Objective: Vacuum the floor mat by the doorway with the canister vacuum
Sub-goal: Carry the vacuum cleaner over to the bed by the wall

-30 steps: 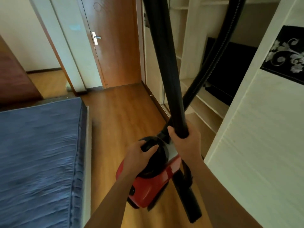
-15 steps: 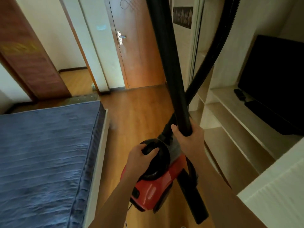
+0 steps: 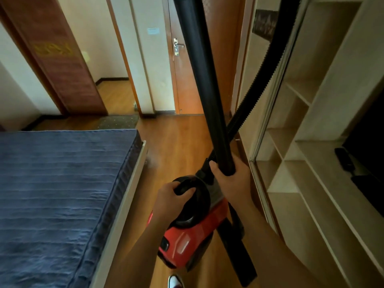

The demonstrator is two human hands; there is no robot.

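left hand (image 3: 172,196): curled round the black carry handle on top of the canister vacuum (image 3: 187,242)
right hand (image 3: 232,179): wrapped round the black wand (image 3: 199,69), fingers hidden behind it
canister vacuum: red, between the forearms, over wood floor beside the bed (image 3: 62,183); underside hidden, floor contact unclear
wand: top cut off by the frame
hose (image 3: 259,86): ribbed, crosses behind wand, upper end cut off
floor mat (image 3: 118,121): dark, speckled, at the doorway; near edge hidden behind bed
shoe (image 3: 175,281): only the tip shows
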